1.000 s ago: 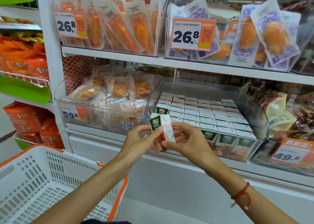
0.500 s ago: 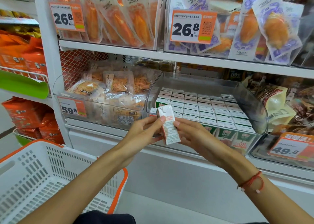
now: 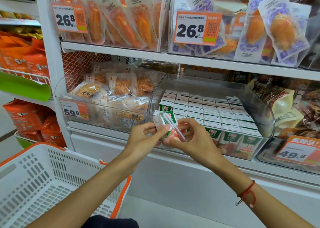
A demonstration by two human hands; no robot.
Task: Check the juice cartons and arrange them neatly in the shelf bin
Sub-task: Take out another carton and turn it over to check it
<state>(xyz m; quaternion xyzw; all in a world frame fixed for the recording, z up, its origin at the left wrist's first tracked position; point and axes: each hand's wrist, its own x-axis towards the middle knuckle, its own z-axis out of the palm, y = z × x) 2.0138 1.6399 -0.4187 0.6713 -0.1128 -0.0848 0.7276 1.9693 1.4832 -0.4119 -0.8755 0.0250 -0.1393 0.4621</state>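
Both hands' fingers point(image 3: 166, 128) curl around one tilted juice carton point(image 3: 168, 129), before the shelf bin point(image 3: 259, 96).

Basket point(image 3: 52, 181) left of cartons point(image 3: 211, 110) (in the bin point(image 3: 259, 105))

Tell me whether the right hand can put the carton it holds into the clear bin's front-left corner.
Probably yes: the right hand and left hand hold the carton just before the bin, whose open top leaves that corner unobstructed.

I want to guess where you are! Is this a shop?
Most likely a shop, a grocery aisle. Orange price tags hang on shelves of packaged snacks, juice cartons fill a clear shelf bin, and a shopping basket waits below.
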